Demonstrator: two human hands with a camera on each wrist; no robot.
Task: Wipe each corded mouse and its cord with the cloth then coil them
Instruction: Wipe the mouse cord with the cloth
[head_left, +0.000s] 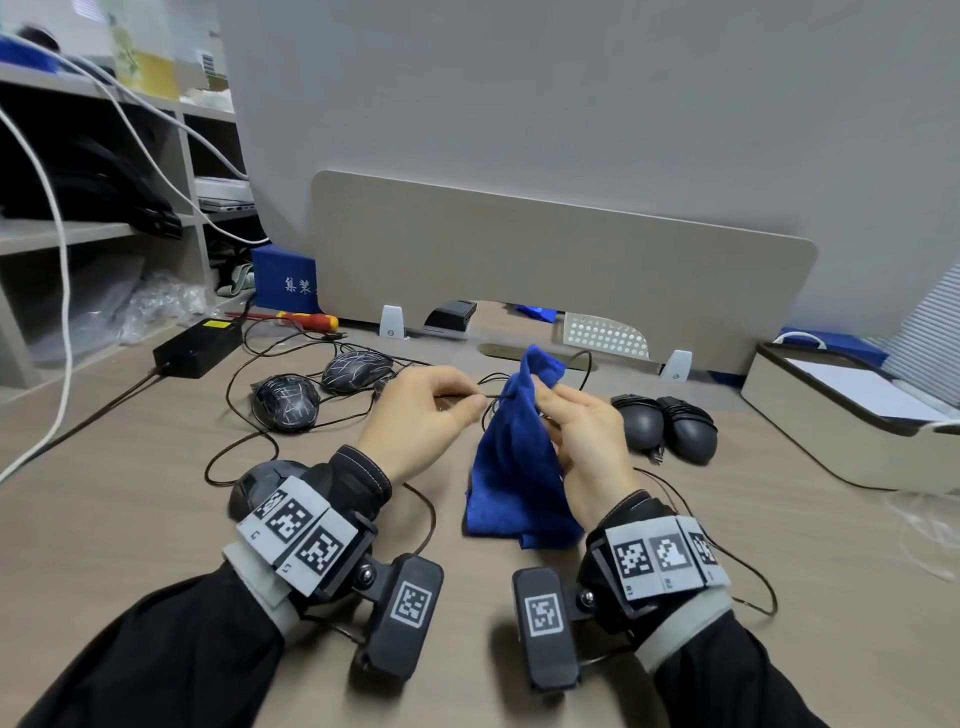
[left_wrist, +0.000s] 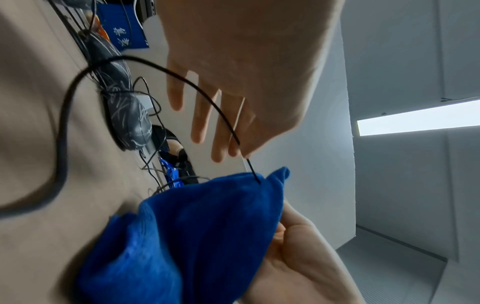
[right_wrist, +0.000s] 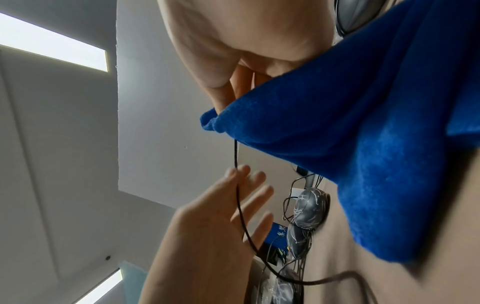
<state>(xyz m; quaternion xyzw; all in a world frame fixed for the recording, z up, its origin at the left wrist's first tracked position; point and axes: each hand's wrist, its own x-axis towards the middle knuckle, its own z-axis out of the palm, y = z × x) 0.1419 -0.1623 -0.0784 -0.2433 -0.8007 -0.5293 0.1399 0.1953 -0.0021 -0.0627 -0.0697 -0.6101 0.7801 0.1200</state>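
Thin black mouse cord (head_left: 457, 397) mid-wipe: pinched by left hand (head_left: 415, 410) fingers (left_wrist: 221, 144), fed into blue fleece cloth (head_left: 514, 467) bunched in right hand (head_left: 587, 441). Just right of those fingers, two plain black mice (head_left: 665, 426) already cord-wrapped. Left of them, two grey web-patterned mice (head_left: 317, 389) uncoiled on the surface (head_left: 130, 519), probably unwiped.

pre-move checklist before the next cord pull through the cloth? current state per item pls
1. Left hand pinches the cord between thumb and fingertip: ok.
2. Right hand holds the blue cloth bunched around the cord: ok.
3. Cord enters the cloth fold: ok, seen in the left wrist view.
4. Cord taut between the hands: ok, a short straight run.
5. Rest of cord free of snags: cannot tell; it loops on the desk near two patterned mice.
6. Which mouse this cord belongs to: cannot tell.
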